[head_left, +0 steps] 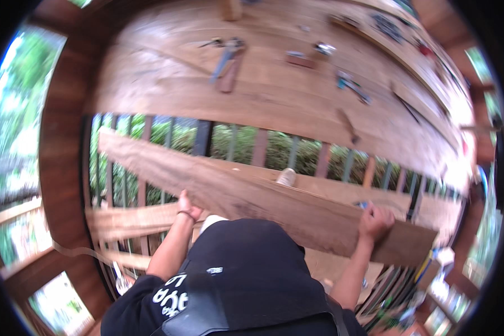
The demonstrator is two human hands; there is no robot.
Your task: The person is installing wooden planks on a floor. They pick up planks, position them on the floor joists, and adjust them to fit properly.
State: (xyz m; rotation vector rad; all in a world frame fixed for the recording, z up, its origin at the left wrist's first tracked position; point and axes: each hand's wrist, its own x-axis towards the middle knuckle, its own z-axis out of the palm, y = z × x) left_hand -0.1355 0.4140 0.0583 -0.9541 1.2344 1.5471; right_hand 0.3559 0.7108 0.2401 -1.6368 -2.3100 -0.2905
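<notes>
Nearest the camera is the person's dark shirt point(246, 246), flanked by the forearms. At far left stands a brown wooden post point(64, 140); the far-left end of the plank point(252, 193) comes near it, in front of upright slats point(147, 134) with greenery showing between them. The plank's long axis slants from upper left, farther from the body, to lower right, nearer it, with its broad face toward the person. The left hand point(191, 208) is at its lower edge, thumb raised; whether the fingers curl behind the wood cannot be told. Other pale boards point(134, 224) lie just left of that hand. Beyond the plank, open room before the tabletop point(168, 95) is wider at left and narrows rightward. A white shoe point(287, 177) shows past the plank's upper edge. The right hand point(376, 221) grips that upper edge, fingers bent over it. The plank's right end reaches close to a cluster of thin strips point(389, 291) at lower right.
</notes>
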